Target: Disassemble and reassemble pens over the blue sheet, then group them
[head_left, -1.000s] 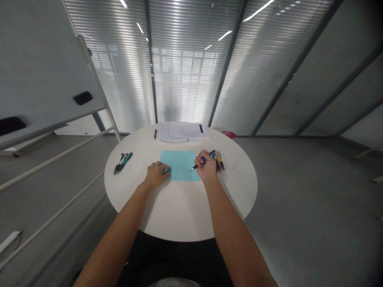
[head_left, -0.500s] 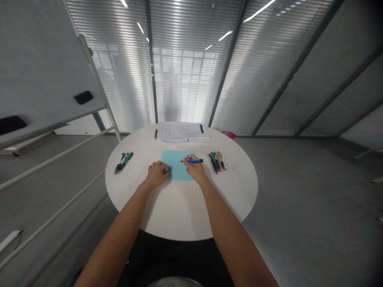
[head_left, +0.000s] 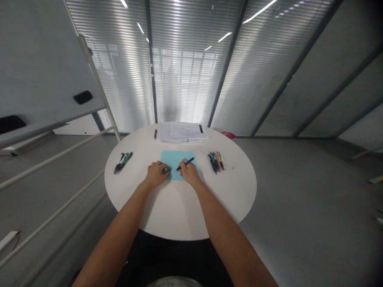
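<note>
A light blue sheet of paper (head_left: 178,159) lies flat on a round white table (head_left: 179,211). My right hand (head_left: 189,172) rests on the sheet's lower right part, shut on a blue and black pen (head_left: 186,163), its tip pointing left towards my left hand. My left hand (head_left: 156,174) sits at the sheet's lower left corner, shut on a small dark blue object (head_left: 165,170), perhaps a pen cap. My fingers hide most of that object. The two hands are close but apart.
Several pens (head_left: 215,162) lie right of the sheet and several more (head_left: 123,163) left of it. Papers (head_left: 182,132), a lone pen (head_left: 155,134) and a pink object (head_left: 229,135) are at the far edge. A tilted whiteboard (head_left: 44,56) stands left.
My right hand has moved left from beside the pens at right onto the sheet, with the pen in it. My left hand has stayed in place.
</note>
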The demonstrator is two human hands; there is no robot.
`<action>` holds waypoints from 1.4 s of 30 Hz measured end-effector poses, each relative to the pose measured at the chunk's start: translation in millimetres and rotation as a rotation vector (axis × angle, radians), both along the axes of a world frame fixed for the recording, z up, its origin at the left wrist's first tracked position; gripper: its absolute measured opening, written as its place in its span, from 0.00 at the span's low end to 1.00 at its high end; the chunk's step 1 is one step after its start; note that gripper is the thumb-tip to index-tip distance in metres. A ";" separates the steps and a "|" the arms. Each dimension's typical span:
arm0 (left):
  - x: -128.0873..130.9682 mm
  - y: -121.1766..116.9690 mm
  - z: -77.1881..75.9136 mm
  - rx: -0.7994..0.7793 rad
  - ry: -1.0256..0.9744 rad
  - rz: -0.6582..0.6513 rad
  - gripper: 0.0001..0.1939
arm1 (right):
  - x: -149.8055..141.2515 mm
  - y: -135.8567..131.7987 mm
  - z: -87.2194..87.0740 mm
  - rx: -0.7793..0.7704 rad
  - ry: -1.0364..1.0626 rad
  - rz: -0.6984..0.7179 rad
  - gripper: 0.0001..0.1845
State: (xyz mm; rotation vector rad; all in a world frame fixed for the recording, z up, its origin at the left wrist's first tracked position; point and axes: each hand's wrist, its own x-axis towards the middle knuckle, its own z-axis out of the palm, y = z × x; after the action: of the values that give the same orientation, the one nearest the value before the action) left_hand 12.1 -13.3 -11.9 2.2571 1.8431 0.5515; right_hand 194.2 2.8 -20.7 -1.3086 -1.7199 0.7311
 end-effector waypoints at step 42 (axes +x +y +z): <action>1.2 -0.8 0.4 -0.006 -0.029 0.009 0.15 | 52.2 -6.4 44.7 -0.184 1.041 0.053 0.26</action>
State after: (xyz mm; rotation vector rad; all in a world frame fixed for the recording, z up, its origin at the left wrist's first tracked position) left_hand 13.3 -14.0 -11.4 2.2260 1.8399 0.5769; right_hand 246.4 -3.5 24.0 -0.7387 -0.8463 1.3211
